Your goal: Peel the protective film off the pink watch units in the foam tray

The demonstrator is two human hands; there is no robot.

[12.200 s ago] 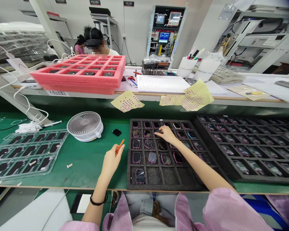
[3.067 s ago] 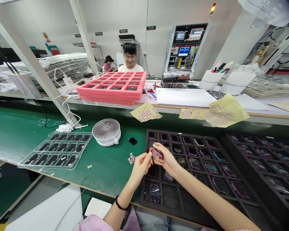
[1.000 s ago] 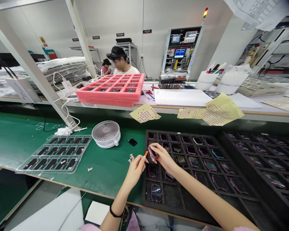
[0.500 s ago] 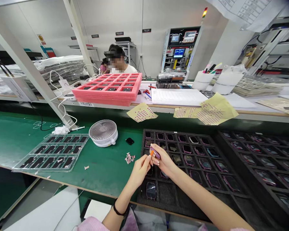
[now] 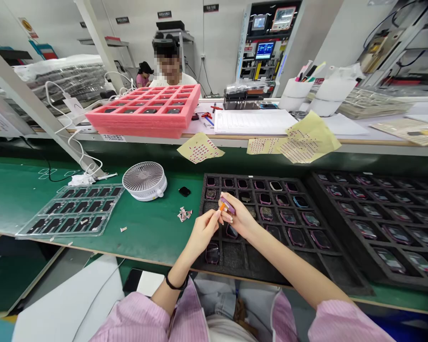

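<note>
Right hand [image 5: 240, 217] pinching small purple piece [image 5: 228, 205], left hand [image 5: 202, 232] pinching orange stick [image 5: 221, 207] just beside it, both above black foam tray [image 5: 233, 255]

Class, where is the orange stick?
In the head view, the orange stick sits in the left hand, its tip at the purple-framed piece in the right hand.

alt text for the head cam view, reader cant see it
A person's left hand holds a small orange tool beside a pink-framed device held in the right hand, above a black foam tray of similar devices on a green workbench.
</note>
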